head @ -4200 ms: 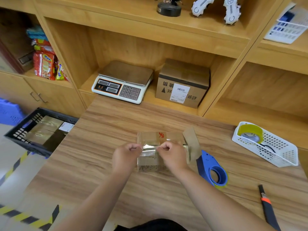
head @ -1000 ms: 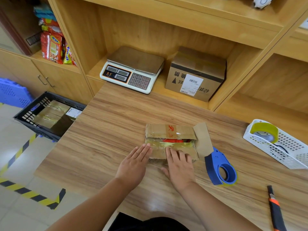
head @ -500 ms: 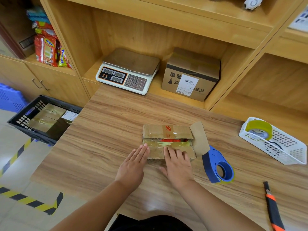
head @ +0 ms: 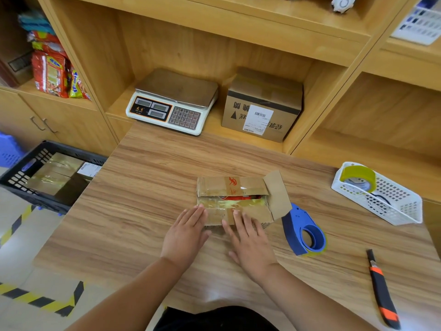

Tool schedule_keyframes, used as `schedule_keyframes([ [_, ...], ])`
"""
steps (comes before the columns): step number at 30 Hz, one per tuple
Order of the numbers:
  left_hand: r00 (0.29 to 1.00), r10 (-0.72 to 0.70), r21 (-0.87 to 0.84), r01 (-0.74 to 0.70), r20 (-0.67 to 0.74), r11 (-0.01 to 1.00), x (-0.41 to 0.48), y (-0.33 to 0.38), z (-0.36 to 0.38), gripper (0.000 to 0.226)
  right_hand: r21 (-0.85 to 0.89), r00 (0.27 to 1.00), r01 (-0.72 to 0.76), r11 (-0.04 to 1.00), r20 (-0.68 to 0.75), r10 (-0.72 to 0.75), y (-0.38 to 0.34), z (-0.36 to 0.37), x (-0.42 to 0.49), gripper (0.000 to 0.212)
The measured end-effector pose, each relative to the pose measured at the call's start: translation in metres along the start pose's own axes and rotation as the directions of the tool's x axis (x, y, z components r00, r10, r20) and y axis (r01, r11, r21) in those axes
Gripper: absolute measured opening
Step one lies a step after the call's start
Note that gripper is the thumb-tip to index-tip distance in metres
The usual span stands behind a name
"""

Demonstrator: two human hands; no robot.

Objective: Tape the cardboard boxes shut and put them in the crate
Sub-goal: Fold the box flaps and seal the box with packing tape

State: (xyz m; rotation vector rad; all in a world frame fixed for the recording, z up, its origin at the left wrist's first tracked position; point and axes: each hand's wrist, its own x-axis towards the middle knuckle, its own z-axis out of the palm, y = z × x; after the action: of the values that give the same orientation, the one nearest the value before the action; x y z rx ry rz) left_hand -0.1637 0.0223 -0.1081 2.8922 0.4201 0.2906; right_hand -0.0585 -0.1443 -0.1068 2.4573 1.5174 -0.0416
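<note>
A small cardboard box (head: 235, 187) lies in the middle of the wooden table (head: 148, 192). Its two long top flaps are down with a gap showing something red, a strip of clear tape runs across the near flap, and the right end flap (head: 278, 195) stands up. My left hand (head: 186, 231) lies flat with straight fingers touching the box's near left corner. My right hand (head: 249, 241) lies flat, fingertips on the taped near flap. A blue tape dispenser (head: 303, 231) lies just right of the box. The black crate (head: 51, 174) stands off the table's left side, holding taped boxes.
A white basket (head: 379, 199) with a yellow tape roll (head: 358, 179) sits at the right. A black-and-orange utility knife (head: 381, 291) lies near the front right. On the shelf behind stand a weighing scale (head: 173, 101) and a labelled carton (head: 261, 106).
Four seconds ago both hands pinched a tape strip over the box. Now they lie flat against its near side, and have barely moved over the last second.
</note>
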Motion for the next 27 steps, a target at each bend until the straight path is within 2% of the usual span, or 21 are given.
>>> schedule_keyframes([
  [4, 0.998, -0.051, -0.016, 0.05, -0.025, 0.999, 0.017, 0.002, -0.005, 0.045, -0.022, 0.997, -0.003, 1.0, 0.082, 0.005, -0.002, 0.007, -0.001, 0.092],
  [9, 0.998, 0.004, -0.009, -0.004, -0.057, 1.0, 0.024, -0.001, -0.005, 0.046, -0.011, 0.995, -0.019, 1.0, 0.102, 0.02, -0.003, -0.002, 0.0, 0.093],
  [13, 0.995, -0.023, -0.187, 0.005, -0.093, 0.982, 0.016, -0.008, 0.003, 0.048, 0.128, 0.99, -0.061, 0.99, -0.119, 0.077, 0.001, -0.016, 0.009, 0.058],
  [17, 0.996, -0.024, -0.26, 0.0, -0.089, 0.966, 0.01, -0.011, 0.003, 0.051, 0.192, 0.952, -0.191, 0.963, -0.201, 0.229, 0.012, -0.031, 0.031, 0.061],
  [20, 0.997, -0.053, -0.337, 0.031, -0.057, 0.941, 0.006, -0.011, 0.005, 0.052, 0.229, 0.985, -0.119, 0.966, -0.096, 0.144, 0.022, -0.034, 0.046, 0.069],
  [24, 0.961, -0.277, -0.486, 0.245, 0.007, 0.839, 0.007, -0.009, 0.006, 0.068, 0.245, 0.998, -0.048, 0.968, 0.056, 0.035, 0.03, -0.032, 0.061, 0.09],
  [27, 0.926, -0.37, -0.488, 0.357, 0.073, 0.797, 0.013, -0.008, 0.006, 0.08, 0.249, 0.994, -0.052, 0.967, 0.104, 0.027, 0.031, -0.03, 0.065, 0.102],
])
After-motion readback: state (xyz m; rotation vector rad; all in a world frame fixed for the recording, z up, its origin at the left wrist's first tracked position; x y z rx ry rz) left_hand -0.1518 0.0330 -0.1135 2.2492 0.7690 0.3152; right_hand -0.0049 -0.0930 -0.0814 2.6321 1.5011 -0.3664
